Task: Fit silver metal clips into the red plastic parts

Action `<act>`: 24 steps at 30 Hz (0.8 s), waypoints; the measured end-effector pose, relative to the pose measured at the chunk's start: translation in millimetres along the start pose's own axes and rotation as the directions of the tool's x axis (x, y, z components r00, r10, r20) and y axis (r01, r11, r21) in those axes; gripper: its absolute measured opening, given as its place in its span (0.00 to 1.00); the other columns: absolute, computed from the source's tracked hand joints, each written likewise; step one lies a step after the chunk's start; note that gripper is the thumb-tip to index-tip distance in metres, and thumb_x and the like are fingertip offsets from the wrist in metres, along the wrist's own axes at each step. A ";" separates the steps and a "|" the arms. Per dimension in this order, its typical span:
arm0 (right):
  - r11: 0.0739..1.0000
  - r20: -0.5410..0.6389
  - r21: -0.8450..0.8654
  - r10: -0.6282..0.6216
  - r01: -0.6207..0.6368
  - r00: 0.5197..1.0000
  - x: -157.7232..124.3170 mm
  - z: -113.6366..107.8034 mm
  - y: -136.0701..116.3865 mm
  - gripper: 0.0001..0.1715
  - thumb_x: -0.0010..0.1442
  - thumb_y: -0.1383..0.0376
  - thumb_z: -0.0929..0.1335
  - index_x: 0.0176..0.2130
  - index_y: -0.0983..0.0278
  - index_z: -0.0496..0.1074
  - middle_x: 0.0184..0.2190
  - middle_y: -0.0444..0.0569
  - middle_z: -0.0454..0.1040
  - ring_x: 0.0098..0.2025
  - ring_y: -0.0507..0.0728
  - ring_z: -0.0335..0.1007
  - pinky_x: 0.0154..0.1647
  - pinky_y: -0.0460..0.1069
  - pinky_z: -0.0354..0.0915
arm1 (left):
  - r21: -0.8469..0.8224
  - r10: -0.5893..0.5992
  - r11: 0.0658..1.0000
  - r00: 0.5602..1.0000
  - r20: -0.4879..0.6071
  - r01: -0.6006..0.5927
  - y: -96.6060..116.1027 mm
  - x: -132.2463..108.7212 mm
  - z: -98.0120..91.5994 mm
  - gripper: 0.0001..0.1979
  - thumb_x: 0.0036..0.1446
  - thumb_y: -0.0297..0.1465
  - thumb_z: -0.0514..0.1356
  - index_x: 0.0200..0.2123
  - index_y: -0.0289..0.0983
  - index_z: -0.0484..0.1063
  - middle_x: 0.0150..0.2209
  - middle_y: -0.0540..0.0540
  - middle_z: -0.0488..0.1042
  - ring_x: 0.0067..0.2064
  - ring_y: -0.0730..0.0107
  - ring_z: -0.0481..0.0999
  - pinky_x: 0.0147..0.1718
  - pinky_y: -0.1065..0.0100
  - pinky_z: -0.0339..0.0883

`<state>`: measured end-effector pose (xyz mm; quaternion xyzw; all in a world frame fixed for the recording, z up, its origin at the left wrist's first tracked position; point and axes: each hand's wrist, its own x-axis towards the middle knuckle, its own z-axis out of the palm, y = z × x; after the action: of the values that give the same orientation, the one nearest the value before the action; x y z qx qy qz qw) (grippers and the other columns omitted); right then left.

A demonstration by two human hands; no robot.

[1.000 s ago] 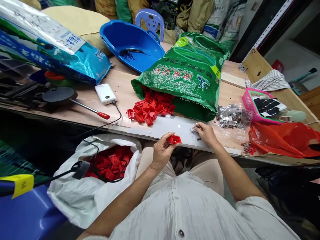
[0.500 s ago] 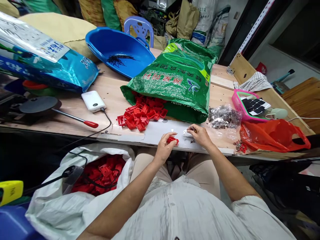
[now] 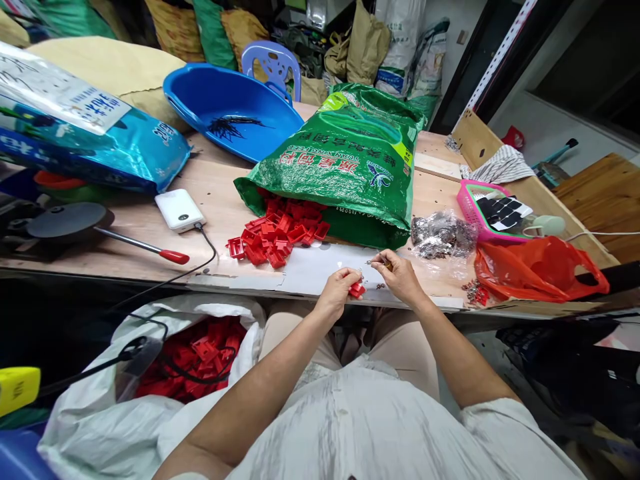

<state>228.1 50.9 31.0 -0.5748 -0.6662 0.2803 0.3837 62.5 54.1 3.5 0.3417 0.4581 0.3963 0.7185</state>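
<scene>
I look down on a long wooden table (image 3: 220,200) in a storeroom, with sacks piled beyond its far edge. A green sack (image 3: 345,160) lies across the middle, mouth toward the near edge. The only open room is the pale sheet (image 3: 315,270) along the near edge, between a heap of red clips (image 3: 273,233) and a clear bag of metal bits (image 3: 440,237).

Both hands work there. My left hand (image 3: 339,288) is closed on a red clip (image 3: 357,290). My right hand (image 3: 400,275) pinches a small metal piece (image 3: 383,264) just beside it. A second ago the left hand held the clip below the near edge and farther from the right hand.

A blue sack (image 3: 90,133) and a blue basin (image 3: 230,110) fill the far left. An orange bag (image 3: 540,270) crowds the near right corner, and a power bank (image 3: 179,210) lies left of the heap.
</scene>
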 end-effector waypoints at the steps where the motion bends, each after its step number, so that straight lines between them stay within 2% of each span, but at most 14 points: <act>1: 1.000 -0.012 0.005 0.005 -0.005 1.000 -0.8 -1.0 1.4 0.10 0.61 0.57 0.66 0.34 0.62 0.70 0.28 0.44 0.72 0.27 0.52 0.63 0.30 0.46 0.58 | 0.025 0.009 1.000 1.000 -0.005 -0.009 -0.4 1.2 -0.1 0.16 0.42 0.40 0.65 0.27 0.36 0.67 0.23 0.51 0.71 0.23 0.73 0.74 0.20 0.72 0.67; 6: 0.999 -0.031 0.022 0.045 -0.044 0.999 -7.4 -4.1 6.3 0.11 0.60 0.56 0.66 0.34 0.62 0.70 0.28 0.44 0.72 0.26 0.52 0.62 0.29 0.46 0.57 | 0.201 0.059 0.978 0.998 0.004 -0.059 1.1 15.9 5.7 0.10 0.47 0.37 0.62 0.26 0.36 0.67 0.17 0.52 0.69 0.19 0.74 0.69 0.21 0.71 0.66; 10: 0.997 -0.055 0.041 0.062 -0.060 0.997 -12.9 -6.7 11.4 0.13 0.60 0.55 0.66 0.34 0.62 0.70 0.29 0.45 0.73 0.27 0.52 0.63 0.30 0.46 0.58 | 0.371 0.112 0.922 0.994 0.009 -0.108 9.6 32.0 9.8 0.10 0.48 0.35 0.63 0.22 0.37 0.67 0.16 0.52 0.69 0.18 0.74 0.68 0.22 0.72 0.62; 16: 0.996 -0.093 0.048 0.084 -0.080 0.992 -19.7 -15.4 19.4 0.11 0.60 0.56 0.66 0.34 0.61 0.71 0.28 0.44 0.72 0.27 0.52 0.62 0.29 0.46 0.58 | 0.545 0.242 0.819 0.969 -0.047 -0.178 28.6 36.7 -8.0 0.11 0.43 0.32 0.68 0.21 0.40 0.67 0.16 0.54 0.68 0.25 0.69 0.72 0.28 0.71 0.60; 18: 0.996 -0.101 0.043 0.085 -0.081 0.991 -21.4 -18.0 20.0 0.11 0.60 0.56 0.66 0.34 0.61 0.71 0.28 0.44 0.72 0.27 0.52 0.62 0.30 0.46 0.58 | 0.510 0.273 0.834 0.961 -0.047 -0.212 29.3 31.0 -17.8 0.10 0.44 0.35 0.67 0.24 0.39 0.68 0.20 0.53 0.70 0.26 0.69 0.73 0.28 0.71 0.61; 22: 0.995 -0.088 0.046 0.087 -0.083 0.992 -23.3 -15.3 18.3 0.11 0.60 0.56 0.66 0.34 0.61 0.71 0.30 0.45 0.74 0.28 0.53 0.64 0.31 0.47 0.60 | 0.239 0.239 0.945 0.970 -0.037 -0.224 21.7 13.7 -37.6 0.17 0.41 0.39 0.68 0.30 0.37 0.68 0.26 0.52 0.72 0.27 0.72 0.73 0.28 0.70 0.66; 24: 0.994 -0.061 0.070 0.091 -0.087 0.994 -23.5 -8.8 16.8 0.11 0.59 0.56 0.66 0.34 0.61 0.71 0.31 0.46 0.74 0.29 0.53 0.65 0.32 0.47 0.60 | 0.194 0.228 0.958 0.971 -0.065 -0.212 17.5 5.8 -47.5 0.19 0.39 0.39 0.69 0.31 0.36 0.68 0.27 0.52 0.72 0.27 0.73 0.72 0.28 0.71 0.66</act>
<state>245.7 30.2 17.7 -0.5994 -0.6174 0.3007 0.4113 15.5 73.2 -0.3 0.4386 0.4831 0.4439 0.6142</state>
